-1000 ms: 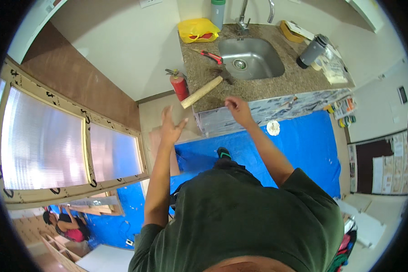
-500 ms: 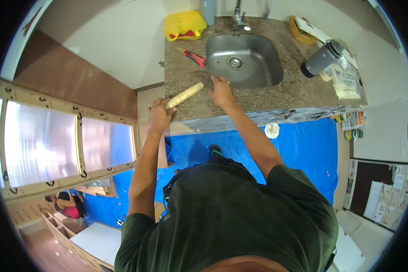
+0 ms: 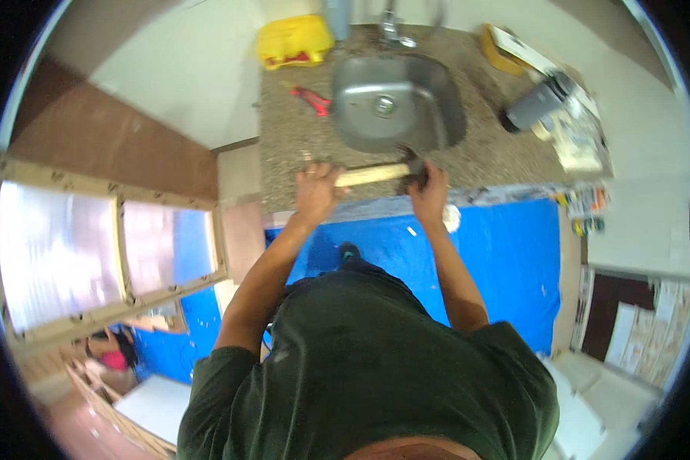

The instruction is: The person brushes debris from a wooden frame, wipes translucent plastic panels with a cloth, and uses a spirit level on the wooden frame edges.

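Observation:
A claw hammer (image 3: 372, 175) with a pale wooden handle and a dark head lies nearly level above the front edge of the granite counter (image 3: 291, 146). My left hand (image 3: 317, 190) is closed round the end of its handle. At the other end, my right hand (image 3: 431, 192) grips the dark head, whose claw points up toward the steel sink (image 3: 397, 142). Slight blur hides the exact finger positions. Left of the sink lies a red utility knife (image 3: 311, 100).
A yellow plastic bag (image 3: 294, 40) sits at the counter's back left. On the right stand a grey bottle (image 3: 537, 103) and a yellow box (image 3: 501, 50). Blue sheeting (image 3: 506, 268) covers the floor. Framed panels (image 3: 61, 249) stand at left; another person (image 3: 113, 349) is beyond them.
Both hands have carried the hammer to the right and toward me. It has turned from a slant to nearly level, and its claw now shows. The view has shifted slightly.

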The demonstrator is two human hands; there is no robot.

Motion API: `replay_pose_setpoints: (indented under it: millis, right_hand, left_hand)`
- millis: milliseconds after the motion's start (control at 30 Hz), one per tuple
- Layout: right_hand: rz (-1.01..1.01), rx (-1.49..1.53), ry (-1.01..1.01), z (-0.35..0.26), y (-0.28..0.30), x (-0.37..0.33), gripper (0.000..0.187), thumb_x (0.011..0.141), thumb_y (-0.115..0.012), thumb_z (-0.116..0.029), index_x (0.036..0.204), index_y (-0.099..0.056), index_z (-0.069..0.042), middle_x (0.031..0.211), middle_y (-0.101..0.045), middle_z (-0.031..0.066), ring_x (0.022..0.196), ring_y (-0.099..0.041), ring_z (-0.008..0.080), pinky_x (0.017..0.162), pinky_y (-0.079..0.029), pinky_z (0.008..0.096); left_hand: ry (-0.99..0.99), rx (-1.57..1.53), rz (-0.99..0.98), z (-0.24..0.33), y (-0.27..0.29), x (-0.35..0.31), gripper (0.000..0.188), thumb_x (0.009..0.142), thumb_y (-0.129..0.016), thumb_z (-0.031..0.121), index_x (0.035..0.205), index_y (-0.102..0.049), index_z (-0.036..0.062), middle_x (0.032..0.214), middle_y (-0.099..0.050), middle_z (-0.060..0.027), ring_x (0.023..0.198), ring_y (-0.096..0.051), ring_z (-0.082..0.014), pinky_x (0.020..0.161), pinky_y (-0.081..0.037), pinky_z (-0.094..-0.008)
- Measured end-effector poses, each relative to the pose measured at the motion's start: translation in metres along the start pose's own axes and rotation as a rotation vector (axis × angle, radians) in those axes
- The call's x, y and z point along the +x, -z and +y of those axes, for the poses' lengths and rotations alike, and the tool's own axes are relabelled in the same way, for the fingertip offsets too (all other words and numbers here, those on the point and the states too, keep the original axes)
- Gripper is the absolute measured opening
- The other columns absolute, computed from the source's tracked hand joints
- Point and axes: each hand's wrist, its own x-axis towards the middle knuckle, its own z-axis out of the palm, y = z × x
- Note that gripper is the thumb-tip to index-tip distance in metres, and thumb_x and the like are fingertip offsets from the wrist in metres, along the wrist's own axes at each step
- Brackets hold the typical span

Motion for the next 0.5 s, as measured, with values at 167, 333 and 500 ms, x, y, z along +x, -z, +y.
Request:
replay_pose_setpoints:
  millis: [167,333,500]
  right_hand:
    - [-0.112,0.193,-0.01,0.037,-0.018,-0.006,0.065,0.083,-0.08,-0.021,0.141,-0.056,-0.003,0.129,-0.062,0.0183,0.113,-0.062,0.0353,0.1,-0.049,0.044]
    - [-0.344,-0.291,0.102,0.019,0.022,0.018,0.077,0.087,-0.078,-0.034,0.146,-0.048,0.006,0.144,-0.052,0.0303,0.141,-0.044,0.0433,0.113,-0.04,0.0547]
    - [-0.366,-0.33,0.271,-0.06,0.034,0.097,0.072,0.095,-0.073,-0.041,0.15,-0.048,-0.002,0.144,-0.053,0.0238,0.134,-0.051,0.0415,0.106,-0.048,0.0531]
  left_hand:
    - [0.061,-0.19,0.035,-0.007,-0.004,-0.006,0.033,0.082,-0.075,0.03,0.11,-0.073,0.0134,0.108,-0.065,-0.01,0.109,-0.06,-0.0351,0.087,-0.042,-0.0525]
    - [0.011,-0.044,-0.041,-0.001,0.016,-0.015,0.059,0.081,-0.075,0.026,0.138,-0.061,0.0158,0.129,-0.058,-0.0122,0.125,-0.052,-0.0344,0.1,-0.042,-0.0487]
    - [0.231,-0.244,0.178,-0.024,0.076,-0.085,0.07,0.085,-0.077,0.026,0.147,-0.051,0.0083,0.141,-0.051,-0.0185,0.128,-0.052,-0.0408,0.103,-0.043,-0.0539]
